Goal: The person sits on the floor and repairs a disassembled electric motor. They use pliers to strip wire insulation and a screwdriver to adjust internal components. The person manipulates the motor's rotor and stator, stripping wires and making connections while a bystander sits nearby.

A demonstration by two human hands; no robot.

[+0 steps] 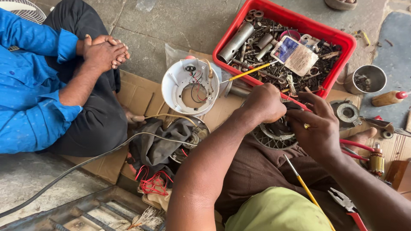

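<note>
A round ribbed metal motor part (pixel 270 137) rests on my lap, over brown trousers. My left hand (pixel 262 102) is closed in a fist above it, gripping a thin red-handled tool (pixel 299 104) that pokes out toward my right hand. My right hand (pixel 317 128), with a ring on one finger, curls over the part's right side and holds it. What lies between the two hands is hidden by the fingers.
A red crate (pixel 239 30) of metal parts and a yellow-handled screwdriver (pixel 248 72) sits ahead. A white round housing (pixel 171 83) lies on cardboard. Red pliers (pixel 346 204) and another yellow screwdriver (pixel 305 186) lie near my lap. A person in blue, hands clasped (pixel 102 51), sits left.
</note>
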